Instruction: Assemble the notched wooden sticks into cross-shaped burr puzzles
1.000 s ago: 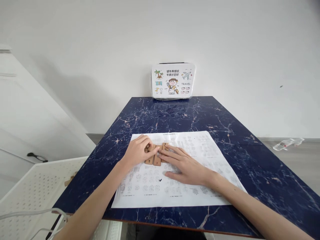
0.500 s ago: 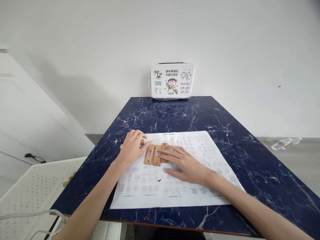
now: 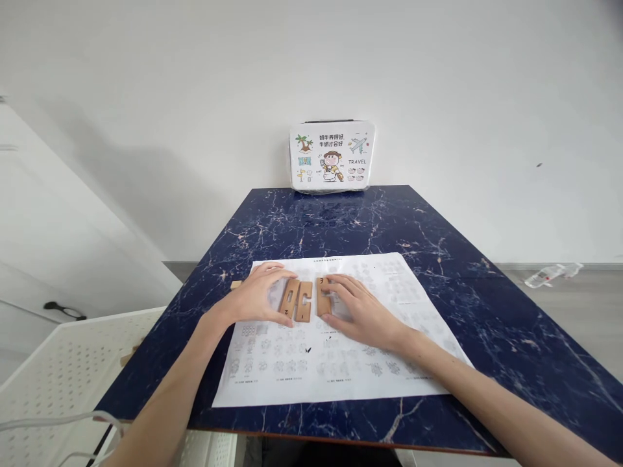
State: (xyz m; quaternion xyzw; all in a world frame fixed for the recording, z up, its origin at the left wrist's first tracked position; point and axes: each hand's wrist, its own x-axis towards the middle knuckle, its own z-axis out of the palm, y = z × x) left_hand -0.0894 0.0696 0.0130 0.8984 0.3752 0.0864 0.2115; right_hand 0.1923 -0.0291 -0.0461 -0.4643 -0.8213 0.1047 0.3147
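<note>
One flat brown wooden piece with a long slot and a 2 (image 3: 287,307) is grasped at its ends between the thumb and fingers of the left hand (image 3: 257,297). Just beside it, one flat brown wooden piece with a hooked notch and a 1 (image 3: 300,305) is left lying between the two hands. Across a gap, one flat brown wooden piece with a dark mark at its far end (image 3: 322,304) is held by the thumb and fingers of the right hand (image 3: 364,312). All three are placed over one white printed paper sheet (image 3: 360,384), by which part of one dark blue marble-patterned table (image 3: 413,233) is covered. Past the left hand, one pale wooden end (image 3: 236,285) is seen; what it belongs to cannot quite be told, since the rest is hidden. One white cartoon-printed case (image 3: 331,155) is stood at the table's far edge.
</note>
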